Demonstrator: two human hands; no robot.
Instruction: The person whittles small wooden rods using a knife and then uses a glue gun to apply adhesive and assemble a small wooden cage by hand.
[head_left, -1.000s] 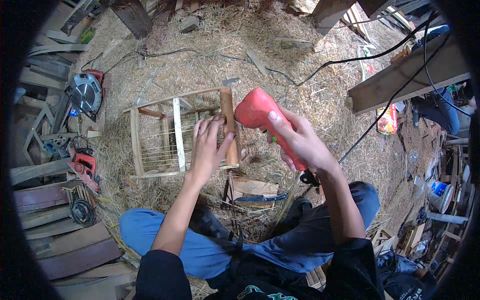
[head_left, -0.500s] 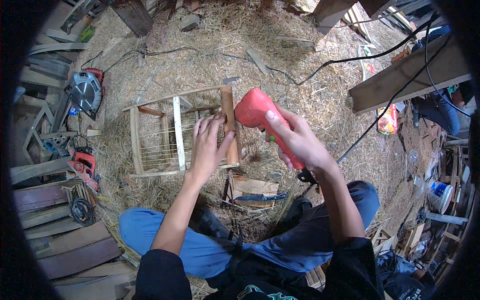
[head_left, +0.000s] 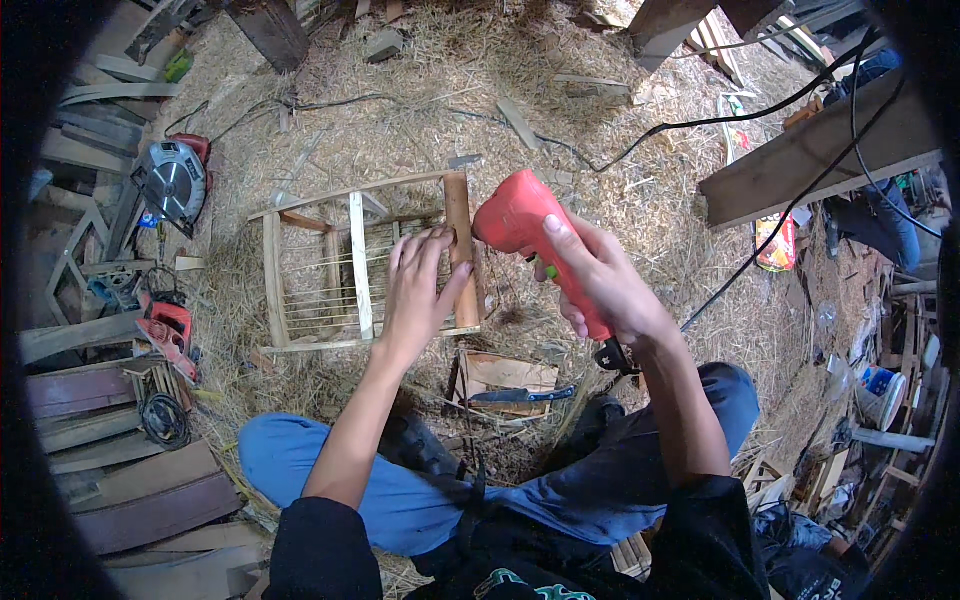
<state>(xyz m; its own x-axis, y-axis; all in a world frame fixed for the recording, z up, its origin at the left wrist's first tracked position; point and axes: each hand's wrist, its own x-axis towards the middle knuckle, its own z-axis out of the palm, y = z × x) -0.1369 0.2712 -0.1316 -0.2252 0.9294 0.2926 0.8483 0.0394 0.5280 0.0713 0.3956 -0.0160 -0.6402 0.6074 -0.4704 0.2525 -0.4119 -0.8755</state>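
Note:
A small wooden frame [head_left: 360, 262] with slats and thin strings across it lies on the straw-covered floor before me. My left hand [head_left: 418, 285] rests on its right part, fingers stretched out flat and thumb lying against the brown end rail [head_left: 457, 210]. In my right hand [head_left: 610, 285] is a red corded power tool [head_left: 515, 215] with a green button, fingers wrapped round its handle. The tool's broad head is beside the rail's outer side; whether they touch I cannot tell. A knife [head_left: 522, 395] with a dark handle lies on a wood piece near my feet.
To the left lie a circular saw [head_left: 172, 184], a red power tool [head_left: 168, 335] and stacked boards [head_left: 140, 480]. A black cable [head_left: 720, 118] crosses the far side. At right are a heavy beam [head_left: 810, 150], a bucket [head_left: 880, 395] and another person's leg [head_left: 885, 225].
The red power tool has tilted slightly in my right hand, its head a little farther up and right. My left hand stays on the frame, which has barely shifted.

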